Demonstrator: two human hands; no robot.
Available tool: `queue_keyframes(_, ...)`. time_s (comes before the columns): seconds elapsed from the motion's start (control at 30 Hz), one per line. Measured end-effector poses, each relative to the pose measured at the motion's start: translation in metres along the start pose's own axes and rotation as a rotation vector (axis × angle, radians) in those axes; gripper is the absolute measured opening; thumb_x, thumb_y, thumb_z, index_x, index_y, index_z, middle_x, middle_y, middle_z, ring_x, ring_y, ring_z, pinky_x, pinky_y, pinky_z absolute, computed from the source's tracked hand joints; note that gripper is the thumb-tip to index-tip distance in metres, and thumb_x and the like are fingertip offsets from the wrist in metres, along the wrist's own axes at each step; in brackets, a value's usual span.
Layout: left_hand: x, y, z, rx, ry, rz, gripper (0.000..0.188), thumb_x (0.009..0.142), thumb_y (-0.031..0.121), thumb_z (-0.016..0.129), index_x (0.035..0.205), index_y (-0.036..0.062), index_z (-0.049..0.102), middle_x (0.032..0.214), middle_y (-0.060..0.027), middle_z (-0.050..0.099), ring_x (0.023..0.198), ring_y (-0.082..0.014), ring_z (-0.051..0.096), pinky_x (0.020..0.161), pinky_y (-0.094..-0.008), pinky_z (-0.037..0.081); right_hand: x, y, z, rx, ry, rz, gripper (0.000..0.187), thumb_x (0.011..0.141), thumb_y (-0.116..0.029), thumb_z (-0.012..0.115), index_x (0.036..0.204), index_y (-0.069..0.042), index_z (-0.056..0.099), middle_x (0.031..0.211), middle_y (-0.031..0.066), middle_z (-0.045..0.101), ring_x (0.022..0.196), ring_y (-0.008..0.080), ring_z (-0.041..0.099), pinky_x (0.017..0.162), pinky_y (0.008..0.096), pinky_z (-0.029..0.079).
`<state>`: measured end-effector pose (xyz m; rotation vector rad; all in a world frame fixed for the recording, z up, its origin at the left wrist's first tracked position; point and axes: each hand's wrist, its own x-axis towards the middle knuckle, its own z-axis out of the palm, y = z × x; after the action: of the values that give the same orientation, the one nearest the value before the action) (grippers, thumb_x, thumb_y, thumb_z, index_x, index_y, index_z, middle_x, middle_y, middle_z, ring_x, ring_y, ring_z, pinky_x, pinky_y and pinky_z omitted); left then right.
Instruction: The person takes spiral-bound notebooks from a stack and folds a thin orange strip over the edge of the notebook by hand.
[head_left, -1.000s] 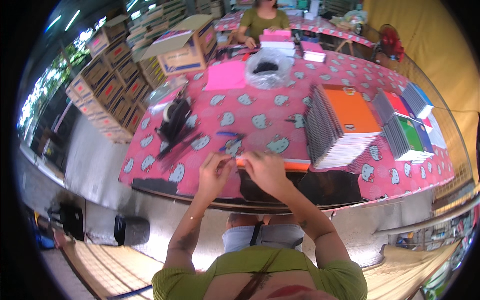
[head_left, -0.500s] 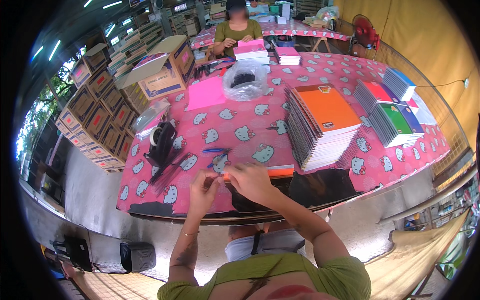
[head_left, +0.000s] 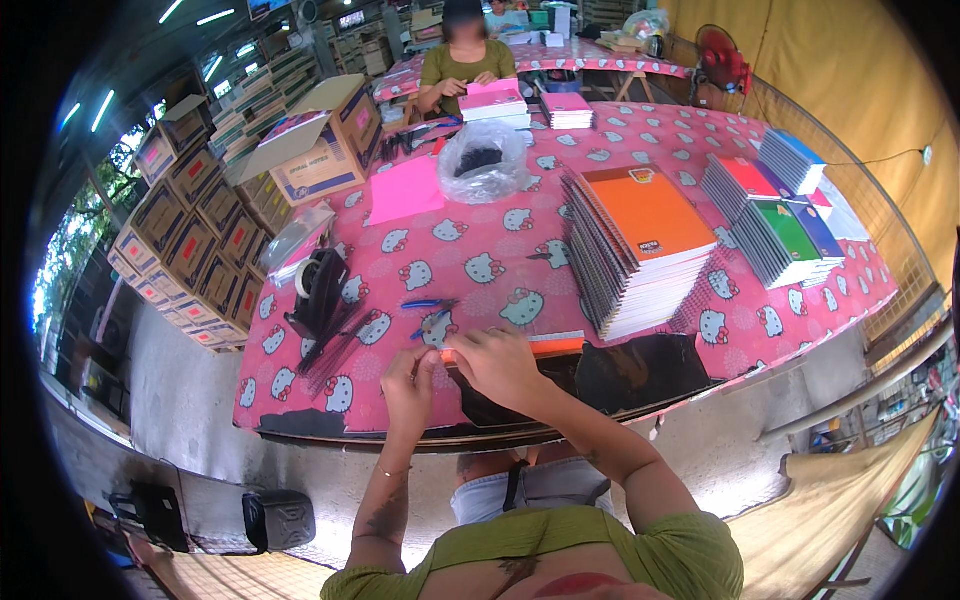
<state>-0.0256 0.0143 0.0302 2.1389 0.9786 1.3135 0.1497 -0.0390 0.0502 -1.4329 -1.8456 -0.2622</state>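
An orange notebook [head_left: 556, 347] lies edge-on along the near table edge, its spine end pointing left. My right hand [head_left: 492, 367] lies over its left part, fingers curled down and pressing it. Beside that end, my left hand [head_left: 407, 388] is closed in a pinch; whatever is between thumb and forefinger is too small to make out. Just beyond my hands lie blue-handled pliers [head_left: 428, 304] and a second blue-handled tool [head_left: 434, 327]. Loose black binding coils [head_left: 343, 350] fan out to the left, next to a black tape dispenser [head_left: 319, 292].
A tall stack of orange spiral notebooks [head_left: 645, 225] stands right of my hands. Farther right are green, red and blue notebook stacks [head_left: 785, 240]. Beyond are a plastic bag of black coils [head_left: 484, 162], a pink sheet [head_left: 407, 188], an open carton [head_left: 325, 155] and a co-worker [head_left: 466, 75].
My two hands stay at the notebook's left end, with only a slight shift of the left fingers. The whole view has tilted a little.
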Motion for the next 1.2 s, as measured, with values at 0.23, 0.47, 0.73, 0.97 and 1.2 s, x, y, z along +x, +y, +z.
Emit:
queue_keyframes(0.23,0.003,0.003,-0.002,0.061,-0.047,0.095,0.015,0.096,0.011,0.069,0.096,-0.0038,0.066,0.080,-0.0114,0.065,0.067,-0.0158,0.060,0.061,-0.0297,0.048,0.001,0.001,0.004,0.036,0.027,0.000,0.013,0.087,-0.020,0.069,0.098,-0.014,0.063,0.073,0.0042,0.064,0.068,0.0265,0.065,0.063,0.0422,0.046)
queue_keyframes(0.47,0.009,-0.004,-0.001,-0.001,-0.072,0.003,0.013,0.094,0.009,0.071,0.096,-0.0025,0.066,0.080,-0.0111,0.063,0.066,-0.0175,0.060,0.060,-0.0309,0.048,0.000,-0.001,0.002,0.043,0.011,0.009,0.013,0.087,-0.020,0.069,0.096,-0.014,0.061,0.073,0.0056,0.063,0.067,0.0275,0.065,0.064,0.0418,0.046)
queue_keyframes(0.73,0.031,0.006,-0.019,-0.015,-0.321,0.144,0.017,0.095,0.009,0.070,0.110,0.0006,0.068,0.079,-0.0064,0.063,0.066,-0.0124,0.059,0.061,-0.0272,0.048,0.001,0.002,-0.003,0.085,-0.039,-0.018,0.017,0.086,-0.021,0.070,0.096,-0.008,0.063,0.081,0.0076,0.065,0.069,0.0283,0.067,0.064,0.0418,0.048)
queue_keyframes(0.97,0.050,0.005,-0.033,0.041,-0.602,0.043,0.028,0.094,0.009,0.069,0.121,0.0005,0.065,0.088,-0.0078,0.059,0.063,-0.0116,0.055,0.057,-0.0275,0.046,0.002,0.009,-0.005,0.204,-0.076,-0.014,0.020,0.087,-0.015,0.069,0.102,-0.003,0.062,0.088,0.0130,0.064,0.072,0.0359,0.067,0.062,0.0469,0.054)
queue_keyframes(1.2,0.058,0.001,-0.030,0.013,-0.649,0.115,0.027,0.093,0.010,0.070,0.117,-0.0006,0.066,0.092,-0.0111,0.061,0.062,-0.0177,0.056,0.057,-0.0299,0.046,0.003,0.019,-0.006,0.248,-0.082,-0.011,0.021,0.089,-0.015,0.067,0.104,-0.001,0.061,0.094,0.0145,0.064,0.073,0.0388,0.068,0.061,0.0479,0.055)
